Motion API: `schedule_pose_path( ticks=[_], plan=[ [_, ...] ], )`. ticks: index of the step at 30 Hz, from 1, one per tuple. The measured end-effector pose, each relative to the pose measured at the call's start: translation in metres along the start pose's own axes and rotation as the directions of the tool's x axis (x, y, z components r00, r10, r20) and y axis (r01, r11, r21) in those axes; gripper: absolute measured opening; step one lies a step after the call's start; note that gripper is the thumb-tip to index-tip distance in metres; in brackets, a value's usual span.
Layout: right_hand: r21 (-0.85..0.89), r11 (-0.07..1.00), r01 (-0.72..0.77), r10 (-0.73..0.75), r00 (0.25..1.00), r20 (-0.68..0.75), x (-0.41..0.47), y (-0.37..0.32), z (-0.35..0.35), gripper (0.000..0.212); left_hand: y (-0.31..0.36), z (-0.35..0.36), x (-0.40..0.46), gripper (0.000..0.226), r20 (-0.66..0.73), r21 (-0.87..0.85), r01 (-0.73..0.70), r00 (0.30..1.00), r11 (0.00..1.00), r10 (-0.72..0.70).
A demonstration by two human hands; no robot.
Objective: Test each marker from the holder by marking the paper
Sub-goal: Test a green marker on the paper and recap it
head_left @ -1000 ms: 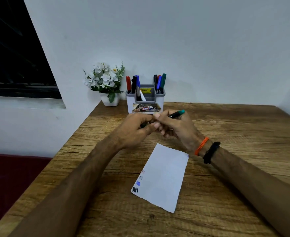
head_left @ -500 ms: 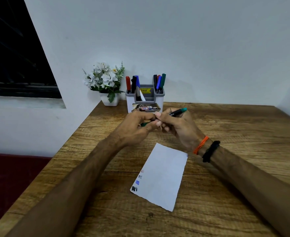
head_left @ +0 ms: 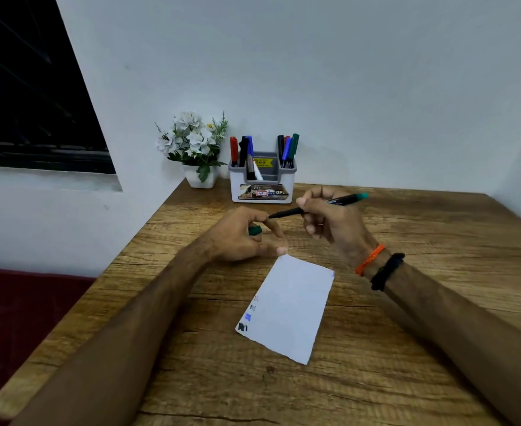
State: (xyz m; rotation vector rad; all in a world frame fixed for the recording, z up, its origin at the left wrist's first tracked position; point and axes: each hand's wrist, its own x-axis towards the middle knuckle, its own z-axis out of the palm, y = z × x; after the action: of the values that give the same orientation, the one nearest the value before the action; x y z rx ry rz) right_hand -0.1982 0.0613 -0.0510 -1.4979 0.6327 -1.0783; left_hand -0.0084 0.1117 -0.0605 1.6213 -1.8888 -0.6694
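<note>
Now the right hand [head_left: 329,219] grips the uncapped marker [head_left: 317,206] above the paper [head_left: 293,305], while the left hand [head_left: 246,238] pinches its green cap [head_left: 255,230], pulled off since before.

Wooden table [head_left: 406,348], visible grain, pushed into a wall corner. At the back edge: white flower pot [head_left: 202,177], marker holder [head_left: 262,187] just beside it on the right. Nearer the front, mid-table: paper sheet [head_left: 290,309] lying flat, skewed, ink marks along its left edge.

A brown wood-grain table [head_left: 376,379] meets pale blue-grey walls [head_left: 314,72]; a dark window [head_left: 22,87] far left, dark red floor [head_left: 13,302] below.
</note>
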Motion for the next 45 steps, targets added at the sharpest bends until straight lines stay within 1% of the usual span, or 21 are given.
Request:
schedule_pose_path(
  ticks=[1,4,8,10,11,12,13,16,19,24,27,34,39,45],
  plan=[
    [0.030,0.999,-0.031,0.030,0.999,0.037,-0.002,0.000,0.001,0.007,0.001,0.001,-0.001,0.029,0.023,0.006,-0.005,1.000,1.000,0.005],
    [0.060,0.992,-0.108,0.098,0.984,0.149,-0.012,-0.001,0.003,0.022,-0.001,0.003,-0.001,0.023,0.049,0.021,-0.038,0.998,0.999,0.037],
    [0.061,0.982,-0.177,0.155,0.953,0.261,-0.027,-0.002,0.005,0.031,-0.001,0.002,-0.002,0.013,0.066,0.006,-0.064,0.996,0.998,0.064],
    [0.052,0.980,-0.194,0.170,0.938,0.303,-0.033,-0.002,0.006,0.029,0.000,0.002,-0.003,0.025,0.089,0.018,-0.088,0.992,0.996,0.086],
    [0.035,0.982,-0.183,0.163,0.934,0.317,-0.036,-0.001,0.006,0.022,0.000,0.003,-0.003,0.031,0.097,0.031,-0.097,0.991,0.995,0.093],
    [0.010,0.987,-0.162,0.150,0.934,0.323,-0.039,-0.001,0.007,0.014,-0.001,0.003,-0.002,0.035,0.101,0.043,-0.100,0.990,0.994,0.096],
    [-0.023,0.989,-0.143,0.143,0.935,0.325,-0.042,0.000,0.009,0.010,-0.001,0.003,-0.002,0.036,0.108,0.055,-0.100,0.990,0.993,0.093],
    [-0.111,0.986,-0.125,0.155,0.931,0.331,-0.047,0.001,0.013,0.008,-0.002,0.003,-0.001,0.033,0.133,0.076,-0.092,0.988,0.993,0.081],
    [-0.157,0.979,-0.128,0.177,0.919,0.352,-0.050,0.002,0.016,0.014,-0.004,0.004,0.001,0.026,0.124,0.099,-0.089,0.989,0.991,0.077],
    [-0.233,0.966,-0.110,0.192,0.911,0.364,-0.054,0.004,0.021,0.011,-0.001,0.003,0.000,0.033,0.146,0.073,-0.098,0.986,0.993,0.086],
    [-0.291,0.953,-0.087,0.187,0.923,0.337,-0.056,0.006,0.021,0.011,-0.001,0.004,0.001,0.023,0.156,0.079,-0.107,0.983,0.991,0.093],
    [-0.347,0.937,-0.035,0.142,0.946,0.290,-0.057,0.012,0.021,0.008,-0.005,0.003,0.004,0.017,0.182,0.087,-0.117,0.978,0.989,0.100],
    [-0.376,0.926,-0.031,0.154,0.941,0.302,-0.058,0.011,0.021,0.008,-0.004,0.002,0.005,0.016,0.203,0.083,-0.113,0.975,0.990,0.094],
    [-0.372,0.928,-0.029,0.155,0.937,0.312,-0.058,0.010,0.022,0.008,-0.004,0.002,0.005,0.015,0.209,0.079,-0.115,0.973,0.990,0.097]
  ],
)
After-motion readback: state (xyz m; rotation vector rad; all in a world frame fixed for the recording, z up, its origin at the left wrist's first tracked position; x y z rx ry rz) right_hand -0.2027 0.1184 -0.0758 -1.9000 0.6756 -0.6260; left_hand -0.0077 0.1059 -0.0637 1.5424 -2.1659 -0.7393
